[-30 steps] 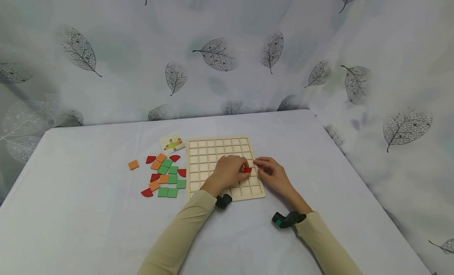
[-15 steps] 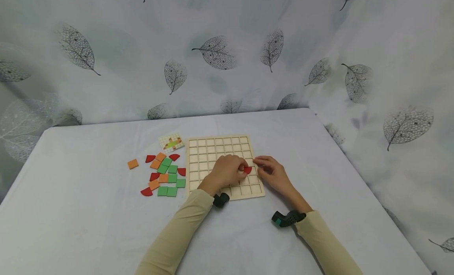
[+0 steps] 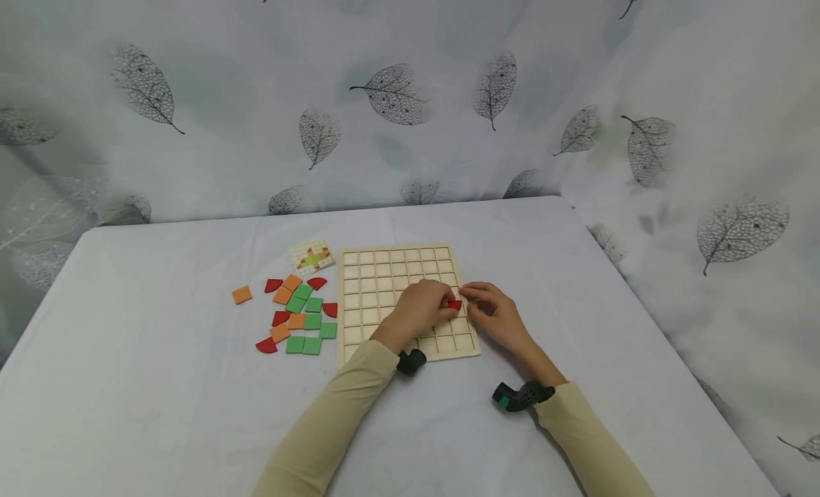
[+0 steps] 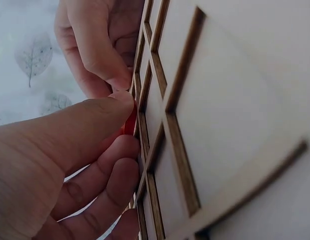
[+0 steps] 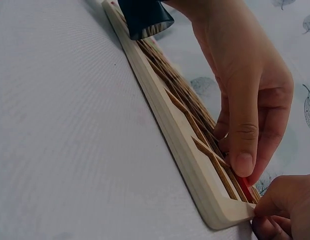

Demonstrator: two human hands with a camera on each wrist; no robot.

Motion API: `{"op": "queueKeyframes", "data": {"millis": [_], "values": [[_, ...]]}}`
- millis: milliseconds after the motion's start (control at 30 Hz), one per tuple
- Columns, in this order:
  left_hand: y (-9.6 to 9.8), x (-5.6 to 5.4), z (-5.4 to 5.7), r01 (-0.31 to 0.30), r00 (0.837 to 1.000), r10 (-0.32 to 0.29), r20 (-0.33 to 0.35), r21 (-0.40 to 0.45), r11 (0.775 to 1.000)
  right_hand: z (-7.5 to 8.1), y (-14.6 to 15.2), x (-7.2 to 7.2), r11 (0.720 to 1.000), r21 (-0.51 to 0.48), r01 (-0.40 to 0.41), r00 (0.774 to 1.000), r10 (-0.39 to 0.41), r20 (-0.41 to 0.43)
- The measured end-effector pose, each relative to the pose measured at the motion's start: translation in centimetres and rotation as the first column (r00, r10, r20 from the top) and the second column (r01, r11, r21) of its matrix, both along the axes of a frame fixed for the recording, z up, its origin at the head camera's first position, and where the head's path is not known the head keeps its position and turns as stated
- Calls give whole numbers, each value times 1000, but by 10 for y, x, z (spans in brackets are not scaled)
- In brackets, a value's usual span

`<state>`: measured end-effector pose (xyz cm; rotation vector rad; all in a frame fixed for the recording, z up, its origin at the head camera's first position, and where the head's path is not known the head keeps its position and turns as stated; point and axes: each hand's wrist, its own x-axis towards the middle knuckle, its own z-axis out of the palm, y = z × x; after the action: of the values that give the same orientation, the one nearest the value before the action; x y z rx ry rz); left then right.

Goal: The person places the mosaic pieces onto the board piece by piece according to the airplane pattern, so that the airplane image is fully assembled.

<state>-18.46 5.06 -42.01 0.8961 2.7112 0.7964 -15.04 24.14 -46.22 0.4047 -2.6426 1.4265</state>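
Note:
My left hand [image 3: 419,308] pinches a red quarter-circle tile [image 3: 455,305] between thumb and fingers, low over the right side of a wooden grid board [image 3: 359,257]. In the left wrist view the red tile [image 4: 130,121] is mostly covered by the thumb and meets the board's dividers. At the board's right edge, my right hand [image 3: 498,319] holds the rim with curled thumb and fingers. The right wrist view has that hand [image 5: 292,205] at the board's corner, beside the red tile under the left thumb.
Left of the board lie several loose green squares [image 3: 312,346], orange squares [image 3: 241,295] and red quarter-circles [image 3: 266,345]. A pattern card [image 3: 312,258] sits at the board's upper left. A white cloth covers the table [image 3: 160,411]; a leaf-print curtain [image 3: 397,148] hangs behind.
The left hand has shifted slightly to the right with the red tile, which turned a little and sits nearer the board's right edge. The right hand stays put.

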Motion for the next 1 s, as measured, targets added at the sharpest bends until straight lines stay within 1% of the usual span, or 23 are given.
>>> {"op": "queueKeyframes", "data": {"millis": [67, 167, 300, 533, 733, 867, 1000], "values": [[1, 1, 0, -17, 1000, 17, 1, -5, 1000, 0, 0, 0, 1000, -2, -2, 1000, 2, -2], [2, 2, 0, -37, 999, 36, -17, -32, 999, 0, -2, 0, 1000, 1, -7, 1000, 7, -11], [2, 4, 0, -48, 998, 47, -32, -42, 998, 0, -3, 1, 1000, 15, -4, 1000, 4, -22], [0, 5, 2, -46, 999, 46, 13, -5, 999, 1, -1, 2, 1000, 12, 5, 1000, -5, -4], [-5, 5, 3, -49, 998, 48, 49, 28, 998, -1, 1, 1, 1000, -10, 10, 1000, -10, -11], [-9, 8, 2, -53, 998, 52, 34, 43, 998, -1, 0, 1, 1000, -7, 11, 1000, -11, -1], [-14, 12, 3, -32, 999, 33, -7, 35, 999, 2, -1, 1, 1000, 7, 13, 1000, -14, 8]]}}
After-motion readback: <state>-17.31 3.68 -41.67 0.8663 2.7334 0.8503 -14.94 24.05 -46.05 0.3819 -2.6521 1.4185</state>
